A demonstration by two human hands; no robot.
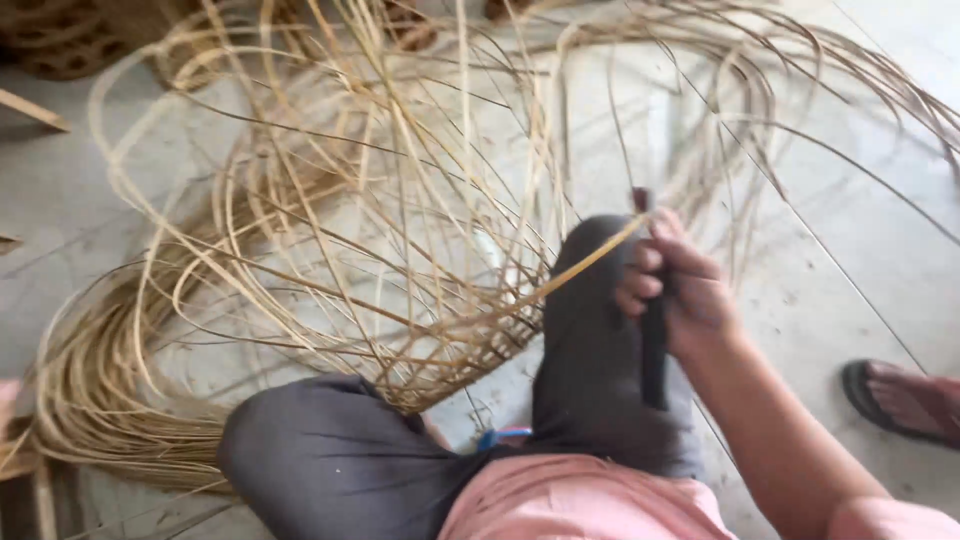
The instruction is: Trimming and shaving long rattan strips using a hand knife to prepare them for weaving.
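Right hand (680, 290) is closed in a fist around a dark-handled knife (653, 350), handle pointing down toward the lap, fingers (640, 285) curled tight. One rattan strip (590, 255) runs from the fist over the raised knee (590, 300), seemingly pinned against the blade near the thumb; blur hides the exact contact. Left hand is out of view. Left of the knee, a big loose tangle of rattan strips (380, 230) loops across the concrete floor (850, 260), with a denser bundle (90, 400) further left. Woven baskets (60, 35) sit far beyond the knee at the top left. A sandalled foot (905, 400) of another person is right of the knee. Strip looks light, springy, thin and stiff-edged, likely to whip or snap if kinked; best gripped close to the blade.
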